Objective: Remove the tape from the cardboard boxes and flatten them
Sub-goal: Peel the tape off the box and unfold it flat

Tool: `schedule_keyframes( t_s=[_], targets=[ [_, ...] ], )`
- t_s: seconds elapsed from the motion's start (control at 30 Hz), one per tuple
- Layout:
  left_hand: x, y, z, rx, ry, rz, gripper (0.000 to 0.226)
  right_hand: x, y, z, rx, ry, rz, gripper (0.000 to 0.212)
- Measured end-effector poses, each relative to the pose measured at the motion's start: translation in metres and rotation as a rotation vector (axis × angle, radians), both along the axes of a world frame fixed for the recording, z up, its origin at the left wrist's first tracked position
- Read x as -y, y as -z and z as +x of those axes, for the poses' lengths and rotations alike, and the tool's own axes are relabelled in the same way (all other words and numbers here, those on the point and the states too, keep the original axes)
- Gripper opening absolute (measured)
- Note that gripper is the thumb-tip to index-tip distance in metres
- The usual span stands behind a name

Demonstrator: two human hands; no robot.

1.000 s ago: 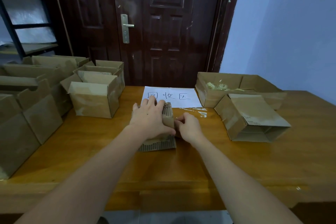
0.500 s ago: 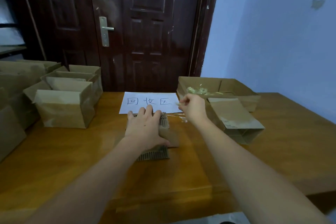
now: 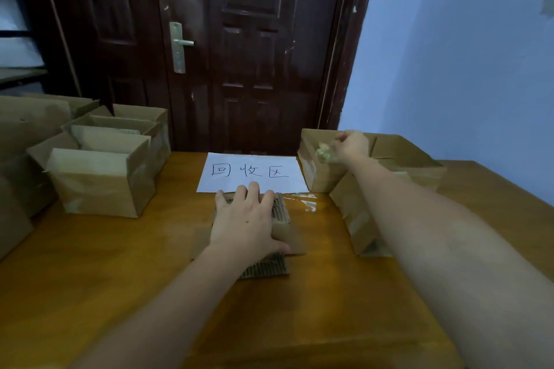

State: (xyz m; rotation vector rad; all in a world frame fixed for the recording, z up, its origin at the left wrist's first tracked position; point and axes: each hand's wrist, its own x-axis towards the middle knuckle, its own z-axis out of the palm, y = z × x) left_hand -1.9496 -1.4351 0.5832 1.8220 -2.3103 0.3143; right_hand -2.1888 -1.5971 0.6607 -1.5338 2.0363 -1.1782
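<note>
Flattened cardboard [image 3: 289, 235] half hidden under flat left hand [image 3: 244, 219]; right hand [image 3: 352, 145] grip apparently pinching tape [image 3: 325, 153].

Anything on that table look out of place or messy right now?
Yes: a few pale tape scraps lie stuck on the wooden table, just right of the flattened brown cardboard piece under the left hand, not in the open cardboard box where the right hand reaches.
</note>
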Motion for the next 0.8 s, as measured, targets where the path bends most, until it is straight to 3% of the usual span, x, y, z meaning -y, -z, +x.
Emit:
schedule_keyframes(
  t_s=[0.1, 0.27, 0.43, 0.6, 0.73, 0.8],
  targets=[
    [0.000, 0.001, 0.000, 0.002, 0.001, 0.003, 0.111, 0.001, 0.009, -0.002, -0.068, -0.048, 0.079, 0.037],
    [-0.004, -0.001, -0.001, 0.003, 0.006, 0.001, 0.109, -0.022, 0.022, 0.016, -0.234, -0.144, -0.003, 0.036],
    [-0.010, -0.007, -0.001, -0.022, -0.007, 0.006, 0.104, -0.068, 0.028, 0.048, -0.383, -0.419, -0.038, 0.039],
    [-0.014, -0.012, 0.007, -0.073, 0.051, 0.064, 0.083, -0.128, 0.037, 0.085, -0.391, -0.709, 0.058, 0.049],
    [-0.016, -0.027, 0.035, -0.238, 0.183, 0.191, 0.063, -0.154, 0.040, 0.096, -0.464, -0.796, 0.129, 0.053],
    [-0.021, -0.035, 0.056, -0.219, 0.197, 0.229, 0.061, -0.160, 0.041, 0.096, -0.570, -0.828, 0.171, 0.064]
  ],
)
